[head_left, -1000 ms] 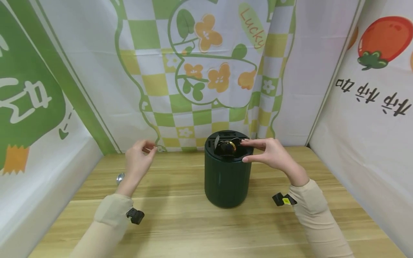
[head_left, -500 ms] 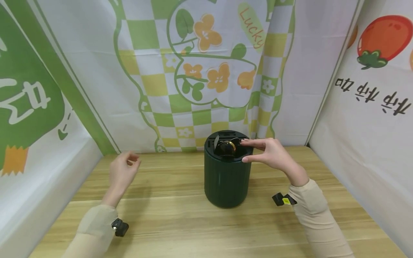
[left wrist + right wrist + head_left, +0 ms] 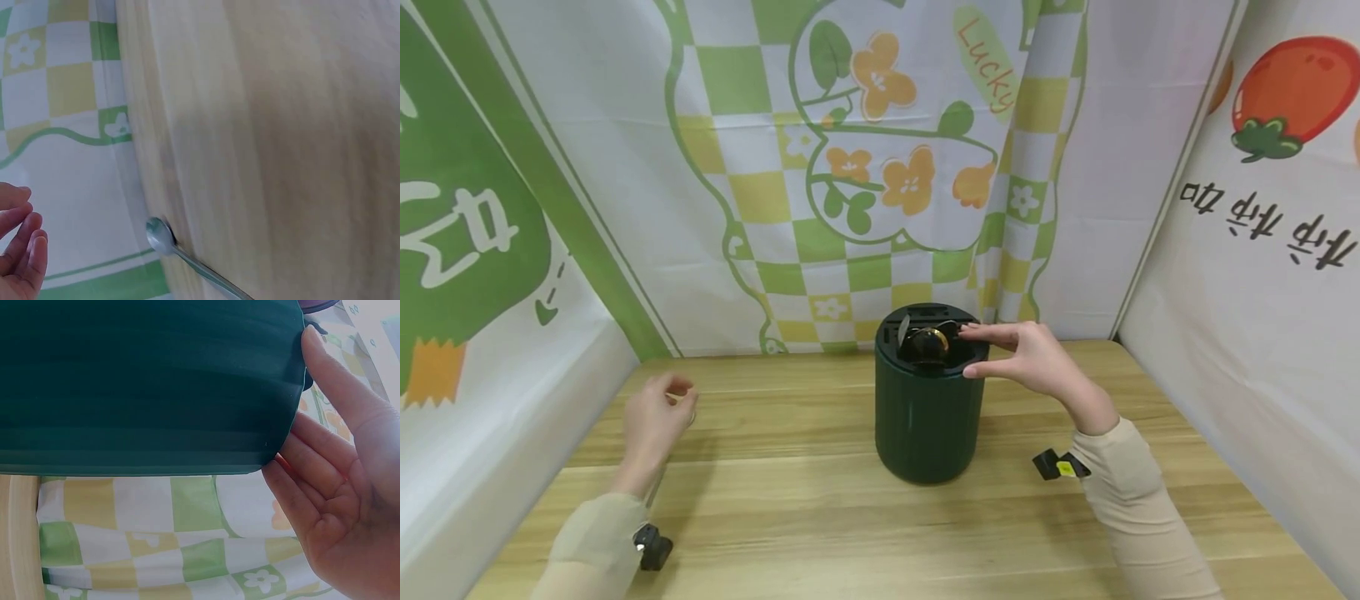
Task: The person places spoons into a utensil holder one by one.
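Observation:
A dark green utensil holder (image 3: 927, 425) stands upright on the table, with dark, gold-trimmed utensil heads (image 3: 928, 343) showing in its top opening. My right hand (image 3: 1033, 358) holds its right side at the rim, thumb toward the front and fingers farther back. The right wrist view shows those fingertips touching the edge of the green wall (image 3: 156, 394). At the left, my left hand (image 3: 651, 421) hovers with loosely curled fingers and nothing between them. A metal spoon (image 3: 161, 236) lies on the table, mostly hidden beneath that hand in the head view.
The wooden table (image 3: 820, 533) reaches back to a checked green and yellow curtain (image 3: 865, 267). White printed panels flank it, with a strawberry-like drawing (image 3: 1296, 92) on the right one.
My left hand has moved left and toward me, and now hovers above the spoon. The right hand and the utensil holder have stayed in place.

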A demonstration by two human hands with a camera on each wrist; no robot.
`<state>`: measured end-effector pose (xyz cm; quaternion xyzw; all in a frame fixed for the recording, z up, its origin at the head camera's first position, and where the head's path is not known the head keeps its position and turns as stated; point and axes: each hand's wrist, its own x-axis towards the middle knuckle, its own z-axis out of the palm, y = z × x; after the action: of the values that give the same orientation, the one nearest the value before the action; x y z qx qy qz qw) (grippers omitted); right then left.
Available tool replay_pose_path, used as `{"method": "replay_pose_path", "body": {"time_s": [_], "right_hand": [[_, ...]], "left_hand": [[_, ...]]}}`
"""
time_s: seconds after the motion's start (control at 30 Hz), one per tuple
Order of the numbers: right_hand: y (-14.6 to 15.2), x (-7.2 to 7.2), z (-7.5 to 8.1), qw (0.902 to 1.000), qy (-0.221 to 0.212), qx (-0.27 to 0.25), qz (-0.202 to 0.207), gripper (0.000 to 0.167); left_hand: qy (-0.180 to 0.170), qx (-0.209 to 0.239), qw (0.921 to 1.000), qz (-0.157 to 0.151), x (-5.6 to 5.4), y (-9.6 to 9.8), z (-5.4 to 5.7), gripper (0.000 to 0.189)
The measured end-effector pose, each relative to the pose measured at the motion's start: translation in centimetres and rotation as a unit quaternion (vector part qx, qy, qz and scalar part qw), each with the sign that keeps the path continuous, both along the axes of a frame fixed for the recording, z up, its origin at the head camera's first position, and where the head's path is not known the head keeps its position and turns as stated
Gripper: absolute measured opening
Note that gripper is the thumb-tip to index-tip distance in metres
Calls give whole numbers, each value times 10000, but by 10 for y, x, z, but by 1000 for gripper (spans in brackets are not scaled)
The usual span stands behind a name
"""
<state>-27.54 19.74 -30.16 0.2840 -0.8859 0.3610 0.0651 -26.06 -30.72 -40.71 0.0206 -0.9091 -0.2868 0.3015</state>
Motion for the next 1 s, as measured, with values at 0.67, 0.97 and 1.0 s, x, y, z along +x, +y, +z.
{"method": "replay_pose_path", "body": {"time_s": [0.67,0.97,1.0], "right_hand": [[0,0,0,10000,-12,-58,-1,57],[1,0,0,10000,-36,-46,-24,57],[1,0,0,10000,-34,-48,-23,57]], "left_hand": [[-1464,-377,9882,247,9,-26,-22,22],[-2487,-502,9670,247,9,-34,-20,20],[-2598,-491,9641,240,9,-34,-20,16]]}}
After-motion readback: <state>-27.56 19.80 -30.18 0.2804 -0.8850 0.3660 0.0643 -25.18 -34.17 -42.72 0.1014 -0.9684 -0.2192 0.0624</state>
